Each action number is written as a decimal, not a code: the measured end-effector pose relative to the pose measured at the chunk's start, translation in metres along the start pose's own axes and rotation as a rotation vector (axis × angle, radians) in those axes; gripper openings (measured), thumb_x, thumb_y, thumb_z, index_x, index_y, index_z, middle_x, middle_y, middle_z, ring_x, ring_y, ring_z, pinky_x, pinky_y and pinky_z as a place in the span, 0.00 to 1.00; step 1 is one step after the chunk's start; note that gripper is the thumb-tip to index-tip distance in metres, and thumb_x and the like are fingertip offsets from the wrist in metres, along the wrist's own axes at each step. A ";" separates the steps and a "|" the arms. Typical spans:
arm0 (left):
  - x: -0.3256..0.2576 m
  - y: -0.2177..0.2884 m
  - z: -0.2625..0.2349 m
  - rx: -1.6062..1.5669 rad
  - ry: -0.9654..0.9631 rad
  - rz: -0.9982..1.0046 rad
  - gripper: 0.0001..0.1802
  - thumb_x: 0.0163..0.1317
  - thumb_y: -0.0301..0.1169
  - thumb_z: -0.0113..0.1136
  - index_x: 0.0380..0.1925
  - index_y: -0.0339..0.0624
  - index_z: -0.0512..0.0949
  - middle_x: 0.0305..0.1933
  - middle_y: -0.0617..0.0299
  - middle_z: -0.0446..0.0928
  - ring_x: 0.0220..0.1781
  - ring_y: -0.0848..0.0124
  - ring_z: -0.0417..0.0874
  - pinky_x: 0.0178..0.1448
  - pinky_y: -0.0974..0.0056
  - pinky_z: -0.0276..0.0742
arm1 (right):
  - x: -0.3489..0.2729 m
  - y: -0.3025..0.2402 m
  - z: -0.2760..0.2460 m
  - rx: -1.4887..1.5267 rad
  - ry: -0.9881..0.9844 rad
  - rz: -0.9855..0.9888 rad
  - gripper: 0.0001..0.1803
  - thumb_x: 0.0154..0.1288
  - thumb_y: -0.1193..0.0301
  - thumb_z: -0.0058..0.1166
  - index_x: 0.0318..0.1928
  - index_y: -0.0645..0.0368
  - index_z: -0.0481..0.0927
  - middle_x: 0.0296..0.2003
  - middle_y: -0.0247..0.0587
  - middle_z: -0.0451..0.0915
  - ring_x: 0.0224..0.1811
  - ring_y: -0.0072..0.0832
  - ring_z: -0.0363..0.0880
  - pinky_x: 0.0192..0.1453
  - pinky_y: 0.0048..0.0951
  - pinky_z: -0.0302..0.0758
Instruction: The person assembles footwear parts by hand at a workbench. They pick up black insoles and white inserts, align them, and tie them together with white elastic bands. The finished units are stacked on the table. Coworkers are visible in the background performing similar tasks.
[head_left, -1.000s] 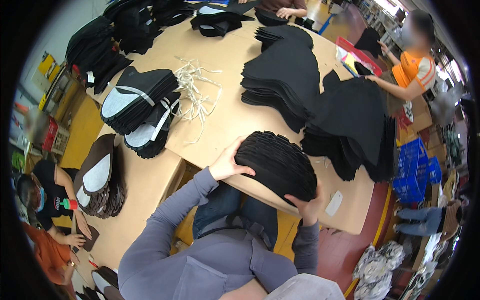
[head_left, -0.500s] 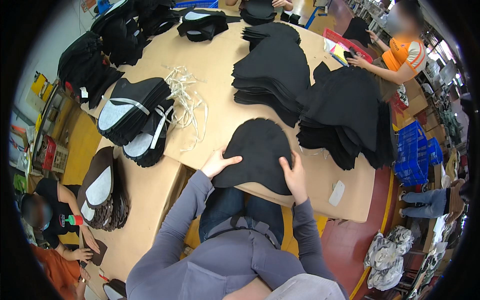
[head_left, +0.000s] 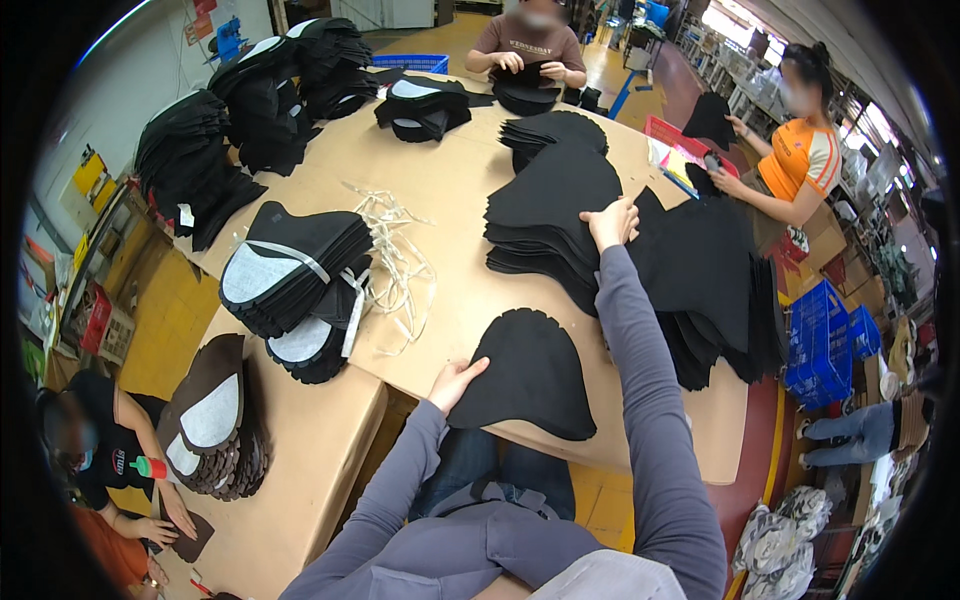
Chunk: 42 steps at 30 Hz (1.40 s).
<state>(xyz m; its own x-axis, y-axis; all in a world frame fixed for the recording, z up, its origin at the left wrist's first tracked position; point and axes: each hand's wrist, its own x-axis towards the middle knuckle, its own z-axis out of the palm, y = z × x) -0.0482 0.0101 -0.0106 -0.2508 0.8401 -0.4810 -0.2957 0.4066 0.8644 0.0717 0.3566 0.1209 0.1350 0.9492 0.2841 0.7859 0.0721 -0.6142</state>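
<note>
The left hand (head_left: pixel 455 383) lies flat, fingers spread, gripping nothing, on the near edge of a small stack of black scalloped fabric pieces (head_left: pixel 530 375) on the worktop (head_left: pixel 440 195). The right hand (head_left: pixel 612 222), arm outstretched, rests its loosely curled fingers on top of a taller pile of black pieces (head_left: pixel 550 215) farther out; whether it pinches one cannot be told.

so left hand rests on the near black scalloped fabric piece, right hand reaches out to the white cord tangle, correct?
Not quite. The left hand does rest on the near black scalloped fabric piece, but the head view shows the right hand on the tall stack of black fabric pieces, not the cords.
</note>
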 end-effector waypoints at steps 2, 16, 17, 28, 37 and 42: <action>0.002 0.001 -0.001 0.015 0.015 0.009 0.32 0.62 0.52 0.64 0.43 0.26 0.80 0.39 0.52 0.84 0.39 0.69 0.85 0.46 0.68 0.79 | -0.006 -0.006 -0.006 0.028 -0.032 -0.080 0.49 0.38 0.69 0.79 0.61 0.62 0.63 0.60 0.57 0.71 0.66 0.50 0.66 0.67 0.45 0.67; 0.005 -0.006 -0.004 0.054 -0.002 0.042 0.32 0.63 0.53 0.63 0.43 0.26 0.80 0.38 0.53 0.84 0.38 0.69 0.85 0.46 0.68 0.79 | -0.012 -0.008 -0.032 0.246 -0.085 -0.236 0.31 0.48 0.64 0.69 0.53 0.64 0.75 0.42 0.51 0.80 0.43 0.42 0.79 0.49 0.39 0.73; 0.003 -0.004 -0.003 0.038 -0.003 0.050 0.32 0.63 0.53 0.62 0.43 0.26 0.80 0.39 0.53 0.84 0.38 0.70 0.85 0.45 0.69 0.79 | -0.013 -0.006 -0.033 0.107 -0.132 -0.295 0.28 0.51 0.64 0.68 0.49 0.66 0.74 0.40 0.53 0.79 0.42 0.42 0.79 0.47 0.39 0.72; -0.007 0.006 -0.009 -0.263 -0.054 -0.147 0.30 0.69 0.56 0.52 0.46 0.36 0.79 0.35 0.63 0.82 0.33 0.73 0.81 0.43 0.70 0.76 | -0.121 -0.007 -0.117 0.980 -0.462 -0.380 0.17 0.64 0.75 0.59 0.52 0.64 0.73 0.44 0.35 0.78 0.44 0.19 0.76 0.48 0.22 0.73; 0.028 0.002 -0.047 -0.321 -0.080 -0.347 0.47 0.60 0.66 0.57 0.64 0.35 0.67 0.53 0.50 0.80 0.50 0.67 0.83 0.57 0.65 0.78 | -0.215 0.158 -0.066 0.739 -0.779 -0.002 0.30 0.64 0.69 0.61 0.63 0.70 0.69 0.54 0.46 0.77 0.54 0.31 0.76 0.60 0.29 0.72; 0.008 0.018 0.008 0.247 -0.102 0.034 0.42 0.52 0.50 0.74 0.57 0.29 0.72 0.52 0.47 0.80 0.50 0.63 0.83 0.58 0.62 0.77 | -0.250 0.174 -0.064 0.175 -0.506 0.085 0.35 0.63 0.60 0.63 0.63 0.70 0.69 0.58 0.49 0.74 0.58 0.35 0.75 0.61 0.31 0.72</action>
<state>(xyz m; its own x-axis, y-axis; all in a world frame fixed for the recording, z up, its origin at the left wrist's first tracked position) -0.0482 0.0270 0.0024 -0.1585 0.8814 -0.4450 -0.0519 0.4426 0.8952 0.2134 0.1126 -0.0095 -0.1477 0.9798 -0.1351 0.6664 -0.0023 -0.7456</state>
